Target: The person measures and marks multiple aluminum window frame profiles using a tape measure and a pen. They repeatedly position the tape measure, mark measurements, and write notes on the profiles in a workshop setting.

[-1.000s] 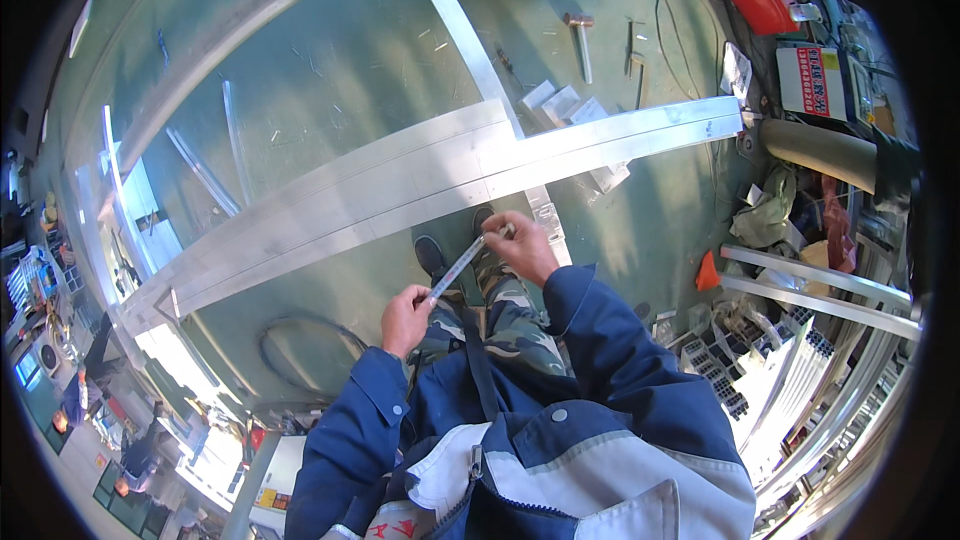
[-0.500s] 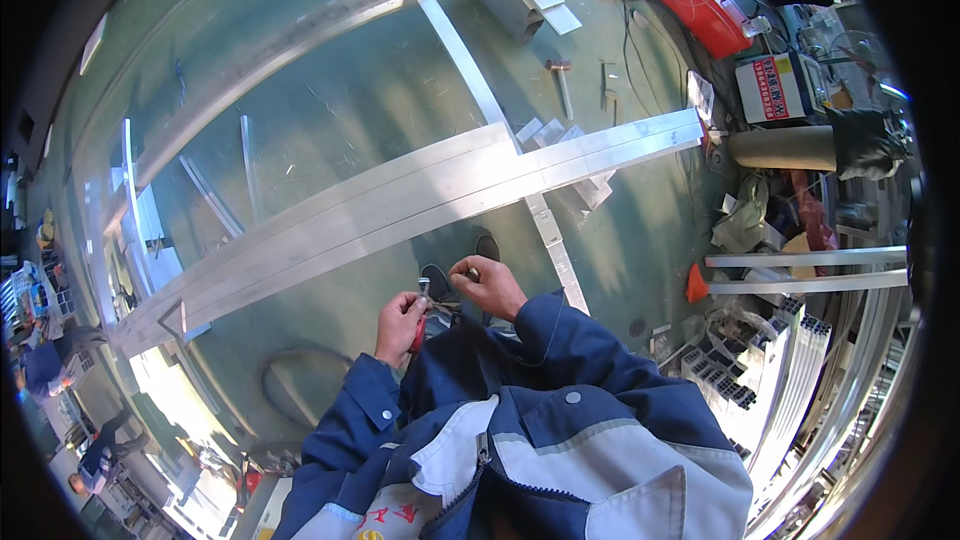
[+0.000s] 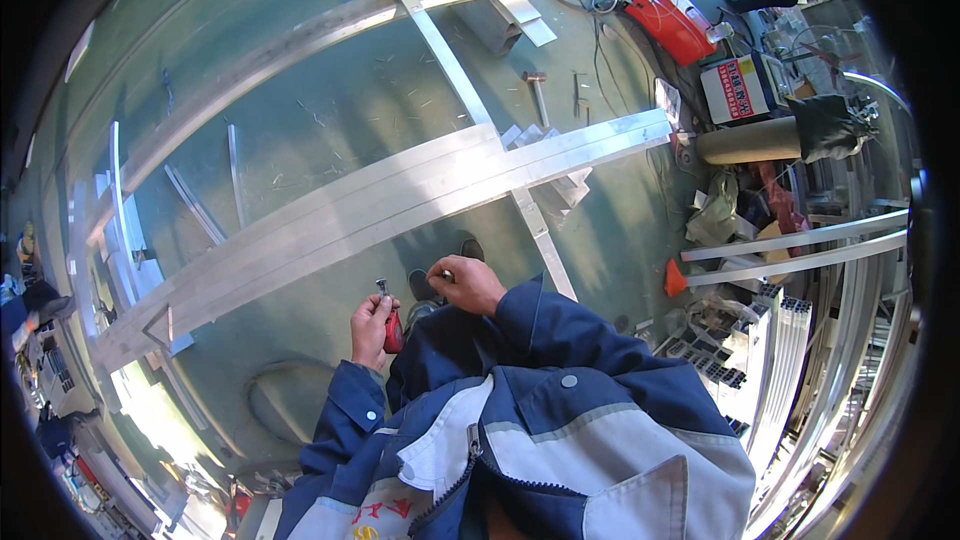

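My left hand is closed in front of my jacket, around a red-bodied tool whose exact kind I cannot make out. A small metal piece with a flat, wide end sticks up past the thumb and fingertips; whether it belongs to the red tool is hidden. Just right of it, apart, my right hand is curled with thumb and fingers pressed together. A tiny dark spot shows at those fingertips, too small to name. Beyond both hands lie long silver metal profiles side by side, resting across a narrower metal bar.
Another long profile runs across farther off. A hammer lies on the green floor. To the right are a red machine, a white box, a brown roll and stacked profiles. A dark hose loops at left.
Both hands have shifted a little left in view, and the gap between them is slightly wider. The left hand has turned, so more of the red tool shows. The whole scene has shifted left.
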`<state>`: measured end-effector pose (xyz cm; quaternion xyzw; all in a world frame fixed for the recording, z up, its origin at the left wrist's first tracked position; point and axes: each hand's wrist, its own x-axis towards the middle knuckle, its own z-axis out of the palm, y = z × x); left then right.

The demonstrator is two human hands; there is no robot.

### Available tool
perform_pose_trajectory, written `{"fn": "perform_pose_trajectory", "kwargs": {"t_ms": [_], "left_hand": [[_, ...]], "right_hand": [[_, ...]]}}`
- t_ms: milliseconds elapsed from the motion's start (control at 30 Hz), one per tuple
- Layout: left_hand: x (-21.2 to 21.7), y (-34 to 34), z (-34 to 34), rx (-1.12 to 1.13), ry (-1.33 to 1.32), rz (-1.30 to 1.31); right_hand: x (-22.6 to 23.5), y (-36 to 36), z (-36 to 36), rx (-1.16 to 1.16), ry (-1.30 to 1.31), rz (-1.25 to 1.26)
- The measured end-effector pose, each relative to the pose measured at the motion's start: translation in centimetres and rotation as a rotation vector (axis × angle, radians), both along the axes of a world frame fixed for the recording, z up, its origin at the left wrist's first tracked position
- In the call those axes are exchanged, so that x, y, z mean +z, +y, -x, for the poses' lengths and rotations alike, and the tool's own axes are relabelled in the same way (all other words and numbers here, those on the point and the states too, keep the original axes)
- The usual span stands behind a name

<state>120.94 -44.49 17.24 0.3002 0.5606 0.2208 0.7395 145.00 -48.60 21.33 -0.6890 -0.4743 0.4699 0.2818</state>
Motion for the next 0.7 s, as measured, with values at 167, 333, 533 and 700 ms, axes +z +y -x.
{"fn": "perform_pose_trajectory", "kwargs": {"t_ms": [167,333,533,700], "left_hand": [[-1.2,-0.5,1.0,0.009,-0.008,0.035],[-1.6,-0.9,1.4,0.019,-0.015,0.038],[-2.2,-1.5,2.2,0.009,-0.018,0.037],[-2.5,-1.9,2.7,0.013,-0.020,0.034]], "right_hand": [[0.6,-0.3,0.6,0.024,-0.036,-0.003],[-0.1,-1.1,1.4,0.063,-0.067,-0.041],[0.2,-1.6,2.0,0.076,-0.087,0.015],[0.4,-1.6,2.2,0.087,-0.099,-0.013]]}}
